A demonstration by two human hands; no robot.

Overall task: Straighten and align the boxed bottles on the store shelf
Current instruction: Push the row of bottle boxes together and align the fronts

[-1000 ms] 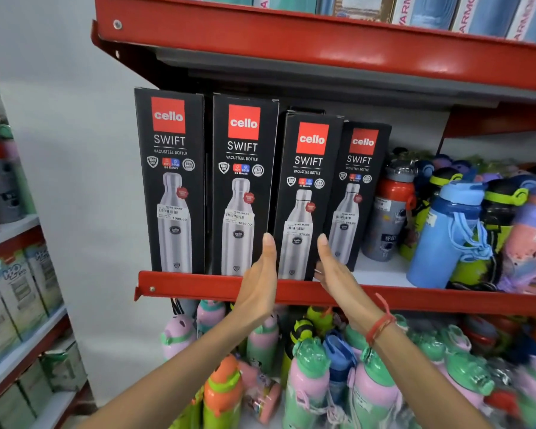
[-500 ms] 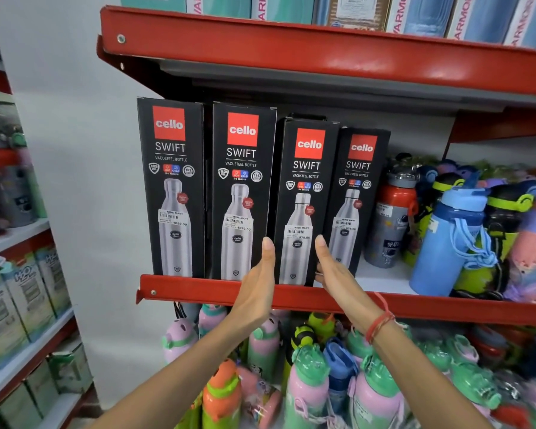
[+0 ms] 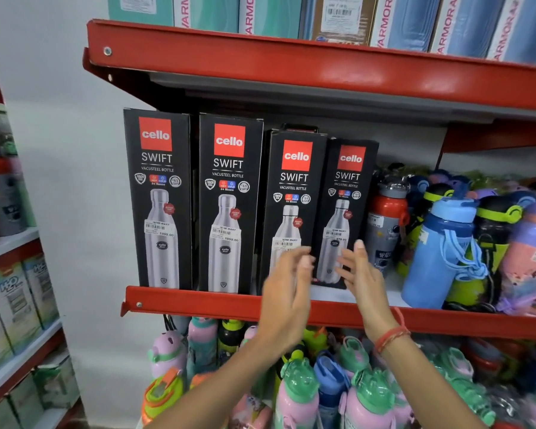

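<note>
Both hands, left (image 3: pixel 287 289) and right (image 3: pixel 361 280), open and holding nothing, flank the fourth box (image 3: pixel 345 212); bare shelf (image 3: pixel 387 289) at its 3 o'clock.

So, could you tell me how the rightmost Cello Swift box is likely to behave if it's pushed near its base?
The rightmost Cello Swift box is tall and narrow, so a low push will probably slide it, while a high one could tip it. Its cardboard looks stiff and smooth. It already leans, angled back from the shelf edge, so it may twist rather than move straight.

1. The single head view faces the red shelf (image 3: pixel 198 305) from close in front.
2. It looks slightly upward; the shelf's lip crosses mid-frame, with stock visible above and below it.
</note>
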